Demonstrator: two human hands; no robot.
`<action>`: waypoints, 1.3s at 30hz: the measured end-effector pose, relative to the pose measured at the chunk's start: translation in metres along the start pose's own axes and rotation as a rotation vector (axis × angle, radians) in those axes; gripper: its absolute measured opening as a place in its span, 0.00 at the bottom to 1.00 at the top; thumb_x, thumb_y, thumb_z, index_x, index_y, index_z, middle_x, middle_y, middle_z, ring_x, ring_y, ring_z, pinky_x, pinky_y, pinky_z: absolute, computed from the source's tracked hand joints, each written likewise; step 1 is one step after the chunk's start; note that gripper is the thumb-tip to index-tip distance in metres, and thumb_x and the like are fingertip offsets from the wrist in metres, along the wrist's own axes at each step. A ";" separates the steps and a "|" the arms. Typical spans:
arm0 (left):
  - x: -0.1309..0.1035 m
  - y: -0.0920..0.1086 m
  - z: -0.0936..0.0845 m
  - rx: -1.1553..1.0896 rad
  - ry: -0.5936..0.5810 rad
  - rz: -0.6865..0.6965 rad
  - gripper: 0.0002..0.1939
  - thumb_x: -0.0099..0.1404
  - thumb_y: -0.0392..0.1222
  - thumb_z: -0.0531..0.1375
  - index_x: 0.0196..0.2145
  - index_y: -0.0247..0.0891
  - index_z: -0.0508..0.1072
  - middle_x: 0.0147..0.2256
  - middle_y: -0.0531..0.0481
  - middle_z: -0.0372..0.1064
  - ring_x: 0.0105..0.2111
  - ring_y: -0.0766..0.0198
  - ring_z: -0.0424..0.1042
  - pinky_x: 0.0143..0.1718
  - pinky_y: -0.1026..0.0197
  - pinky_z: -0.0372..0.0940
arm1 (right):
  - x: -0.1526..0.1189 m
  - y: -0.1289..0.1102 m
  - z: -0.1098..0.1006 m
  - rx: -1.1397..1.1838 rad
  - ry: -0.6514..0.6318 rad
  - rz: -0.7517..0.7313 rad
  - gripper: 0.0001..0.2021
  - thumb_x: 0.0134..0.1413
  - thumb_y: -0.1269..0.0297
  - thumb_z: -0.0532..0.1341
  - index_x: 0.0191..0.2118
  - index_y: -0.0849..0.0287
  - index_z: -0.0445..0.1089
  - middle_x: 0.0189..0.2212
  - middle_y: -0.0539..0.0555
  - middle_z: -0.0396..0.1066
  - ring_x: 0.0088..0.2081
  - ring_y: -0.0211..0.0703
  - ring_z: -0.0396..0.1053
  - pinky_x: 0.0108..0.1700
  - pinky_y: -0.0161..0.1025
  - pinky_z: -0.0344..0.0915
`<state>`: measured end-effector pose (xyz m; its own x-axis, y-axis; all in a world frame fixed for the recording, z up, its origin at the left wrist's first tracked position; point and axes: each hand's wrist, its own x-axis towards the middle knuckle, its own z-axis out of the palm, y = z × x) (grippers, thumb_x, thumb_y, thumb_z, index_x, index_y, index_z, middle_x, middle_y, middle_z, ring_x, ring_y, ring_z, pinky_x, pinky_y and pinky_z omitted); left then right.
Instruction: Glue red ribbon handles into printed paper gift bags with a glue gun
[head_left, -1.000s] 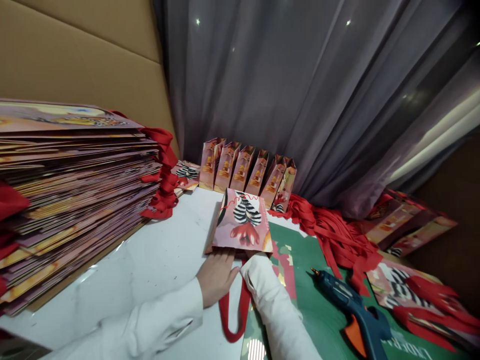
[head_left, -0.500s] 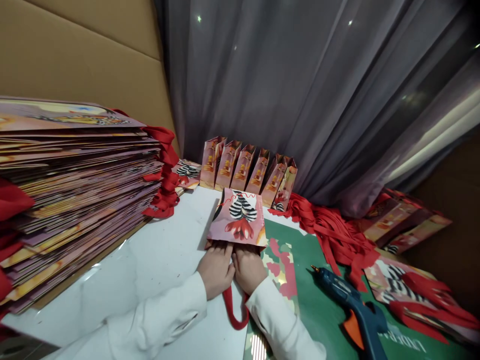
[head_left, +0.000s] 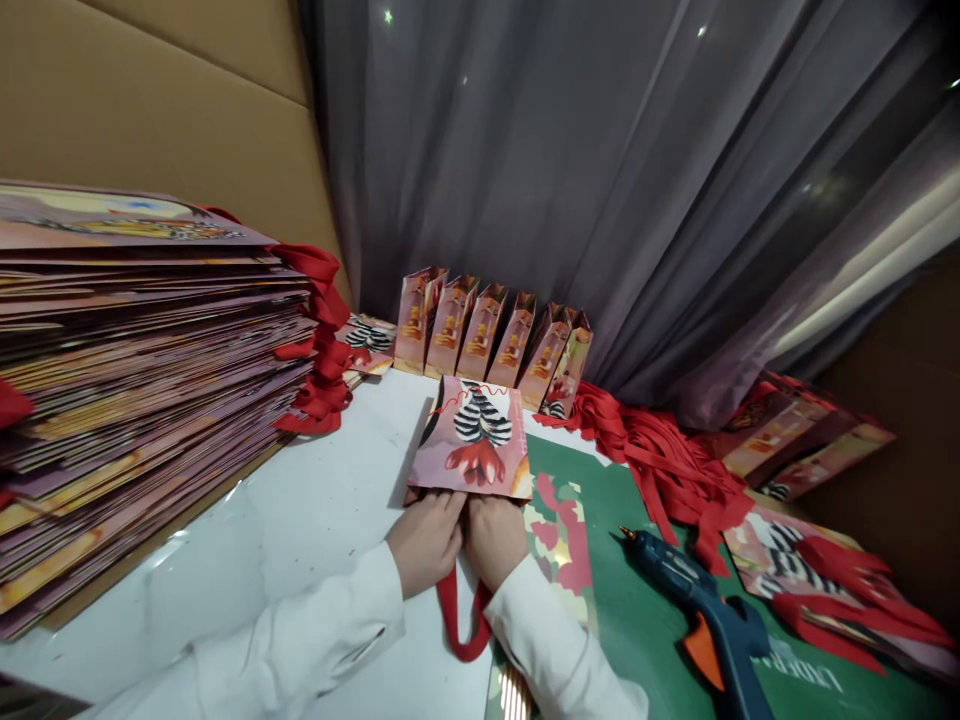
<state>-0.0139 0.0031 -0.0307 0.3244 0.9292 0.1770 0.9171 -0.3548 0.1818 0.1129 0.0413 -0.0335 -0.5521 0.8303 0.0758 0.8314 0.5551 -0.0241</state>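
A small paper gift bag [head_left: 480, 440] with a zebra-striped butterfly and red flower lies before me, its mouth towards me. My left hand [head_left: 426, 540] grips the left of the mouth, its fingers closed together and their tips partly under the bag's edge. Beside it, my right hand [head_left: 495, 540] reaches into the opening, and the front panel hides its fingers. Out of the mouth, below and between my wrists, hangs a red ribbon handle [head_left: 466, 655].
A tall stack of flat bags [head_left: 150, 400] with red ribbons rises on the left. Several upright bags [head_left: 476, 330] line the back. Red ribbons [head_left: 660, 450] lie right of them. A blue glue gun [head_left: 697, 600] rests on a green sheet [head_left: 622, 620]; more bags [head_left: 795, 570] lie beyond it.
My hands and the bag keep nearly the same pose, with a slight shift left in view. The surroundings shift slightly too, as the camera moves.
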 end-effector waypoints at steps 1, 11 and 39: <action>0.000 -0.001 0.000 -0.001 0.000 0.007 0.19 0.63 0.33 0.49 0.51 0.31 0.66 0.45 0.36 0.69 0.47 0.48 0.68 0.49 0.48 0.64 | 0.000 0.001 -0.001 0.003 0.003 0.002 0.21 0.56 0.75 0.55 0.56 0.66 0.69 0.51 0.69 0.72 0.52 0.51 0.72 0.55 0.43 0.65; -0.003 -0.003 -0.005 0.035 -0.045 0.021 0.21 0.66 0.39 0.49 0.55 0.31 0.65 0.45 0.34 0.70 0.46 0.44 0.69 0.45 0.45 0.64 | -0.008 0.000 -0.017 0.091 -0.008 0.147 0.16 0.60 0.69 0.55 0.51 0.58 0.73 0.48 0.60 0.75 0.47 0.49 0.75 0.46 0.38 0.69; -0.013 -0.018 -0.016 -0.006 -0.063 -0.117 0.22 0.71 0.53 0.48 0.49 0.32 0.66 0.39 0.39 0.74 0.41 0.48 0.75 0.40 0.53 0.67 | -0.021 0.008 -0.023 -0.009 -0.063 0.370 0.15 0.61 0.73 0.52 0.46 0.62 0.75 0.37 0.64 0.78 0.36 0.51 0.77 0.34 0.38 0.69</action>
<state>-0.0384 -0.0039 -0.0208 0.2289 0.9690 0.0933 0.9483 -0.2436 0.2036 0.1322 0.0271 -0.0123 -0.2167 0.9762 0.0019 0.9758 0.2167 -0.0297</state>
